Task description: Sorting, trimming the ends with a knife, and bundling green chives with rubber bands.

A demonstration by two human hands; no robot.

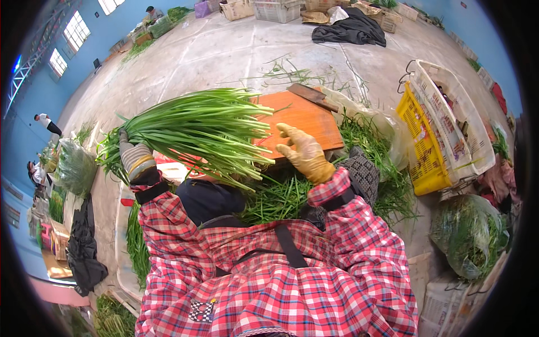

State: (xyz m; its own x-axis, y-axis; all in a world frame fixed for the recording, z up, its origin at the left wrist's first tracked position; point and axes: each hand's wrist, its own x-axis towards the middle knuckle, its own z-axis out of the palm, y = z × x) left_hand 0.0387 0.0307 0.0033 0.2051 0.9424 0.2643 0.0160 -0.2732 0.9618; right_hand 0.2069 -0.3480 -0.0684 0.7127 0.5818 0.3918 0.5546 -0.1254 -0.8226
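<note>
Bundle of green chives (196,126) lies across the near-left part of an orange wooden cutting board (306,121), leaf tips fanning right, pale stem ends pointing down-right toward the person. L hand (135,157), in a striped knit glove, is closed round the bundle's left end, gripping it. R hand (303,151), in a tan rubber glove, is open w/ fingers spread, hovering just over the board's near edge beside the stem ends; can't tell if it touches the chives. Both arms wear red plaid sleeves w/ black straps.

A cleaver (311,95) rests on the board's far edge. Loose chive trimmings (281,196) piled below the board, near the lap, and more to the right of it. A clear plastic bag (376,121) sits just right of the board. Further right: yellow crate (424,146) nested against a white crate (455,112), well apart from the hands. Bagged greens (469,233) at lower right, another bag of greens (73,165) at left. Dark cloth (351,28) lies on the concrete floor (213,50) far ahead. Other people work at the far left & top edge.
</note>
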